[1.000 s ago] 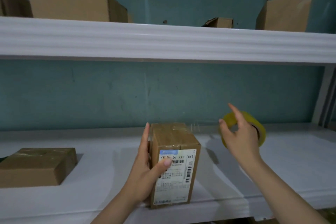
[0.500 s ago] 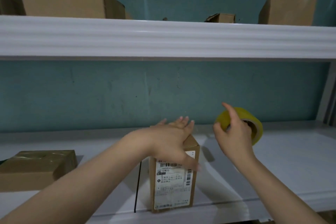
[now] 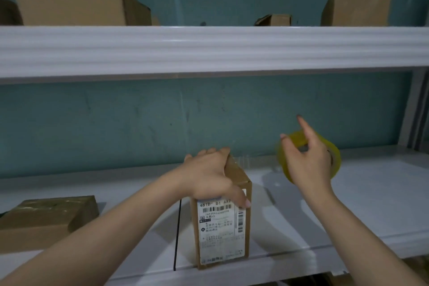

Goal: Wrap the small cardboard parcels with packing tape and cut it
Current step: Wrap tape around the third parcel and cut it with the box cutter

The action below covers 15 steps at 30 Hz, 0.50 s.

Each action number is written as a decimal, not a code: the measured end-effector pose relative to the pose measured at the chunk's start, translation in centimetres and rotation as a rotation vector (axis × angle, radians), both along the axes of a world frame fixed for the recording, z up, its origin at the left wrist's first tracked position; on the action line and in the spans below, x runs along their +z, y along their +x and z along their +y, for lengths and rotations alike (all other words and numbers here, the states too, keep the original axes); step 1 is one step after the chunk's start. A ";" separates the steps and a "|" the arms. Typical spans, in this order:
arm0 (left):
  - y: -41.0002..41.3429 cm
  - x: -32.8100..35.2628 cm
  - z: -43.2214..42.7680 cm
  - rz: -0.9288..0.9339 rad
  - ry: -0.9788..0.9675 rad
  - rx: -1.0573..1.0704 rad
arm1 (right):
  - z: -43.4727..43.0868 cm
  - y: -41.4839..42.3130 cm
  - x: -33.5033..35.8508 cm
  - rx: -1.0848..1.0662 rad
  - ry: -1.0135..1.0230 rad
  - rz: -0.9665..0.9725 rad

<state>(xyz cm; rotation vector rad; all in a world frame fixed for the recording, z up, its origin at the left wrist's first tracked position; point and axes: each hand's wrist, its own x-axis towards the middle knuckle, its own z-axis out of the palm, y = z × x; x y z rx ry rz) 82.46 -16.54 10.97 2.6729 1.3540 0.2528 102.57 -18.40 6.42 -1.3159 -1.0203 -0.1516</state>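
parcel stands upright at the front edge of the lower shelf, printed label facing the camera. left hand lies over its top, fingers hooked over the far edge, thumb down on the label, holding it steady. right hand is up and to the right, raised off the shelf, gripping the yellow tape roll; index finger points up, the other fingers curl round the roll.

a faint clear strip of tape seems to run from the parcel's top corner toward the roll, so the tape looks attached and paid out, not cut. sheen on the parcel's top suggests some tape is on; how many faces are covered cannot be told. no cutter in sight. thin black line beside the parcel: unidentified.

second parcel lies flat at far left, glossy, likely wrapped already.

judgement: mid-wrap on the upright parcel. left to do: carry the tape round, press it down, cut.
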 end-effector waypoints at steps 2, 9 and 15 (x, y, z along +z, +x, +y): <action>-0.3 -0.7 0.0 -0.262 0.000 -0.018 | 0.2 -0.1 0.4 0.010 -0.010 0.086; -3.8 -5.0 0.2 -0.980 -0.279 -0.117 | -0.8 -2.1 0.3 -0.069 0.006 -0.261; -6.6 -10.0 -0.7 -1.220 -0.273 -0.117 | -0.3 -1.0 0.4 0.045 -0.050 0.034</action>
